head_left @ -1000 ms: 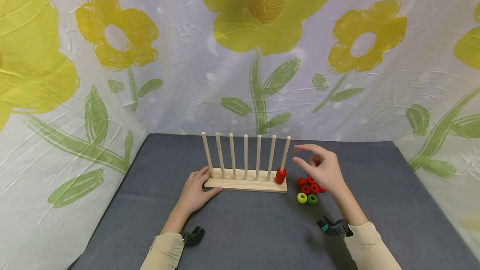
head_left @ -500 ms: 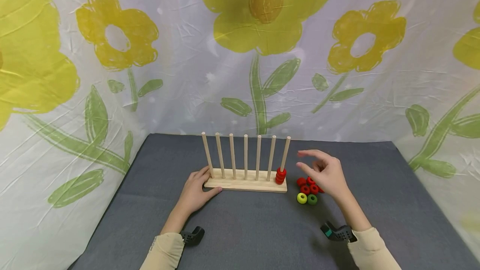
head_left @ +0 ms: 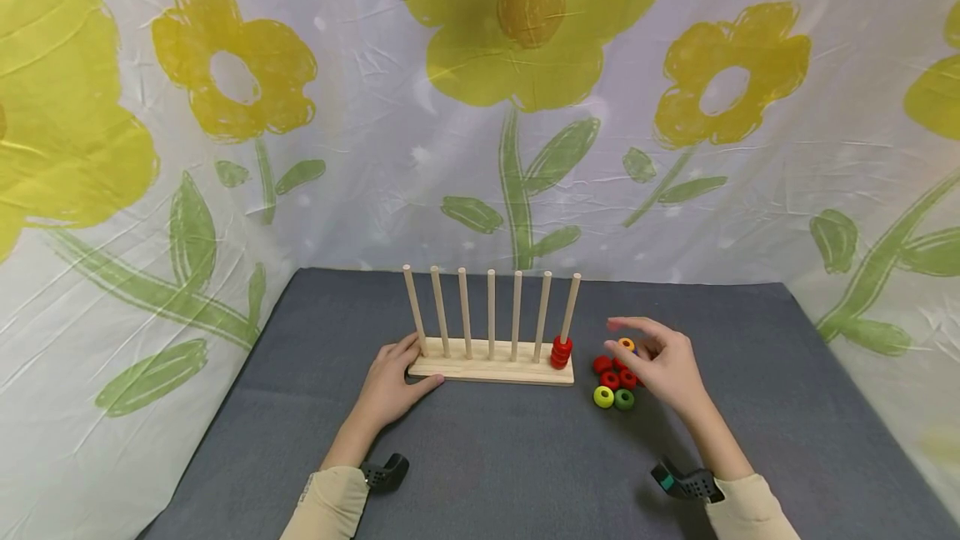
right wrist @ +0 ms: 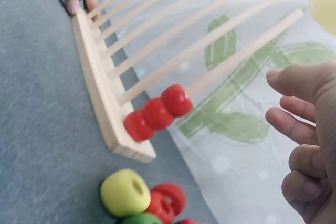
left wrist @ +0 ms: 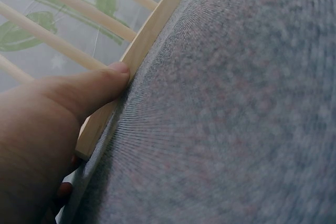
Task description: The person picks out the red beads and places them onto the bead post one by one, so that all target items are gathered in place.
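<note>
A wooden peg rack (head_left: 491,368) with a row of upright pegs stands mid-table. Three red beads (right wrist: 159,112) are stacked on its rightmost peg. My left hand (head_left: 392,373) holds the rack's left end, thumb (left wrist: 105,85) on the front edge, other fingers behind. Above the loose beads to the right hovers my right hand (head_left: 666,363), thumb and index finger apart, nothing between them. Several red beads (head_left: 609,380) lie there in a cluster, with a yellow bead (head_left: 603,397) and a green bead (head_left: 624,399) in front. An orange bead (head_left: 627,344) shows behind the right thumb, partly hidden.
A dark grey cloth (head_left: 495,457) covers the table. Behind and beside it hangs a pale curtain (head_left: 360,165) printed with yellow flowers. Each wrist wears a black camera band (head_left: 686,482).
My right hand has moved down and slightly right, away from the end peg and over the loose beads. The orange bead has come into sight. My left hand and the rack stay put.
</note>
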Tool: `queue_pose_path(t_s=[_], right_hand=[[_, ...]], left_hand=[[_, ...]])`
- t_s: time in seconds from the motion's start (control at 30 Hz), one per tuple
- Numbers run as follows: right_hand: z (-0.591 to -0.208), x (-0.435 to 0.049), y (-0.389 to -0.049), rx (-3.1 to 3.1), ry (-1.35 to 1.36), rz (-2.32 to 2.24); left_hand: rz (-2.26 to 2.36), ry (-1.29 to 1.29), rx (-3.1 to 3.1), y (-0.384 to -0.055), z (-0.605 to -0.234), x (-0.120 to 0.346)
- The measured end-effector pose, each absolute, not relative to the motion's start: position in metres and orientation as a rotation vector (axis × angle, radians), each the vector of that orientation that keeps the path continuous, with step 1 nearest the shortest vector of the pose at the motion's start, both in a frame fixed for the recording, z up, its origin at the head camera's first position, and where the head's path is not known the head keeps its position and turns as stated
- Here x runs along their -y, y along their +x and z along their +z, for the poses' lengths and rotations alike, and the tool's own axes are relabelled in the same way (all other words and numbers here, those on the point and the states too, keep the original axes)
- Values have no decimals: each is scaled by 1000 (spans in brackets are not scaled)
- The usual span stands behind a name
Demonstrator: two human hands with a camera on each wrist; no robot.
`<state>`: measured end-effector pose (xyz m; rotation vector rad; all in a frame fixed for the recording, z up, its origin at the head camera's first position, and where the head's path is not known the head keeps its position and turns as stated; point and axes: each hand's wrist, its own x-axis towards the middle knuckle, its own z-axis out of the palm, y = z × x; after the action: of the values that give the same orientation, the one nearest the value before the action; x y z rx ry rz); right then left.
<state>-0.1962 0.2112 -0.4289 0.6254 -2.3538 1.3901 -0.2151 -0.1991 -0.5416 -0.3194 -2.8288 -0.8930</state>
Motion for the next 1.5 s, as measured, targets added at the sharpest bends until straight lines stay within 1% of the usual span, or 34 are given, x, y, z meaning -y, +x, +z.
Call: queue_pose_path(t_s=[0.67,1.03,1.37,1.5], right_hand=[[-462,-240,-185,2388,452,1371],[-514,-267,-201,2352,333,1359],[-535,-270,-206,2263,343,1306],[-539,-270,-207,2275,402,1215]], left_hand=[[-899,-315,2838,-215,-542,198],[-894,-324,2837,-215,-543,199],[-891,-324,2845,-215,-543,200],[-892,-322,2849,-215,-542,200]])
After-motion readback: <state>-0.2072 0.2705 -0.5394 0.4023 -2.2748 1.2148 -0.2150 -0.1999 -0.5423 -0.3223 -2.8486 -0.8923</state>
